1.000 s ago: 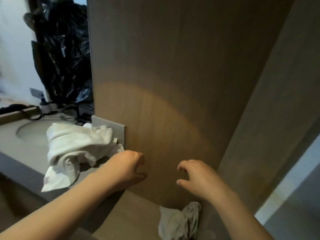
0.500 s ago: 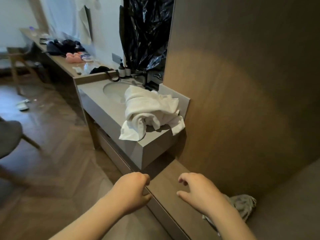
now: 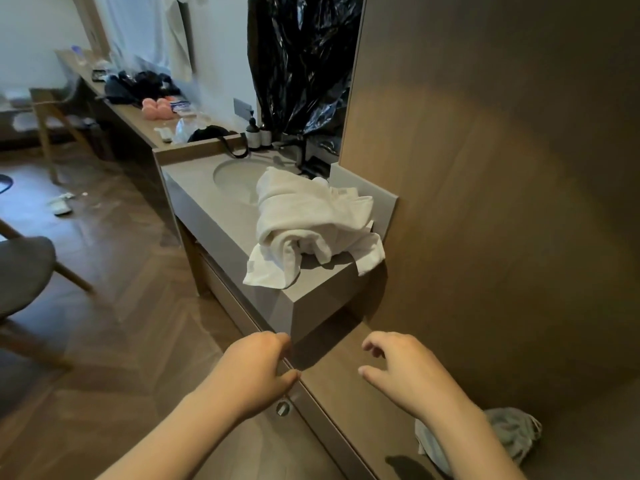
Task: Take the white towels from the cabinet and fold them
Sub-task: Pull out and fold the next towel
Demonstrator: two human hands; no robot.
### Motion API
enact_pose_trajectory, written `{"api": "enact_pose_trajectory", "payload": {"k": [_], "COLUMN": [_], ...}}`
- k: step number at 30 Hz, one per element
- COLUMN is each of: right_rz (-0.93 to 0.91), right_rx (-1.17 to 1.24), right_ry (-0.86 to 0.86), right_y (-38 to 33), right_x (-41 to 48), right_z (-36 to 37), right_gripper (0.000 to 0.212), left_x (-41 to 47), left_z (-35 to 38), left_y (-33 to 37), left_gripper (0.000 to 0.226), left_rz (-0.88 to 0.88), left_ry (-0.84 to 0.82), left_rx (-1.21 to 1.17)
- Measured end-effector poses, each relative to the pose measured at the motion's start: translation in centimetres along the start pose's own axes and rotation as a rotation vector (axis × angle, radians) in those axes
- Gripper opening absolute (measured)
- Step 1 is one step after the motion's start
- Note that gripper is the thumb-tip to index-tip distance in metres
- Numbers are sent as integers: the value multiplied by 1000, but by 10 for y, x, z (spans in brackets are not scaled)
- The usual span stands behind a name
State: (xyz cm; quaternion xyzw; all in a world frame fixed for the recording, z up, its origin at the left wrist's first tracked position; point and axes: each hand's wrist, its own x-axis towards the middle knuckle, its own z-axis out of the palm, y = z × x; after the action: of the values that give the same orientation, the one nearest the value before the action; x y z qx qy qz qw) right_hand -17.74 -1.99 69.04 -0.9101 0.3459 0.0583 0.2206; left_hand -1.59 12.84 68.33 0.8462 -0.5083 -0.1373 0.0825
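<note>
White towels: soft terry, crumpled in one heap on the right end of the grey counter, which is matte, stone-like and square-edged. One corner hanging over the front edge, another over the right end. Heap touching the low grey backsplash. Round sink basin just behind the heap. Dark pump bottles at the back. Glossy black plastic sheet crinkled above. Brown wood-grain wall panel at right, with a warm light patch.

Left hand: fingers curled into a loose fist, nothing in the grip, over the front edge of a flat wooden ledge below the counter. Right hand: fingers bent, spread and relaxed, holding nothing, above the ledge top. Contact with the ledge not clear. Both hands well short of the towels.

Small round metal knob just below the left hand. Crumpled grey cloth on the ledge behind the right forearm. Herringbone wood floor at left. Grey padded chair on angled wooden legs.
</note>
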Motion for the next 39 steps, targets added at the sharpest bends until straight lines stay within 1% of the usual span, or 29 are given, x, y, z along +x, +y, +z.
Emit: {"api": "enact_pose_trajectory", "payload": {"k": [5, 10, 15, 19, 24, 30, 34, 37, 39], "right_rz": [-31, -69, -71, -34, 38, 114, 185, 226, 250], "right_rx": [4, -2, -28, -28, 30, 79, 86, 92, 106], "right_ry": [8, -18, -48, -27, 44, 118, 164, 173, 210], "right_y": [12, 11, 4, -9, -41, -83, -90, -89, -84], "right_x": [48, 86, 120, 149, 185, 219, 234, 238, 247], "right_z": [-24, -33, -33, -37, -41, -41, -40, -44, -49], "right_gripper": [40, 39, 41, 41, 41, 40, 37, 35, 33], "left_x": [35, 63, 92, 121, 164, 210, 243, 253, 267], "left_z": [-11, -17, -22, -36, -59, -88, -97, -97, -98], "left_y": [6, -4, -29, -67, -119, -168, -183, -184, -185], "left_gripper": [35, 37, 37, 38, 39, 36, 36, 32, 32], "left_rz": [-70, -112, -129, -128, -63, 72, 150, 173, 192], "left_ry": [31, 55, 18, 21, 48, 14, -18, -32, -23], "left_rx": [-31, -44, -65, -110, -173, -182, -198, -214, -221]}}
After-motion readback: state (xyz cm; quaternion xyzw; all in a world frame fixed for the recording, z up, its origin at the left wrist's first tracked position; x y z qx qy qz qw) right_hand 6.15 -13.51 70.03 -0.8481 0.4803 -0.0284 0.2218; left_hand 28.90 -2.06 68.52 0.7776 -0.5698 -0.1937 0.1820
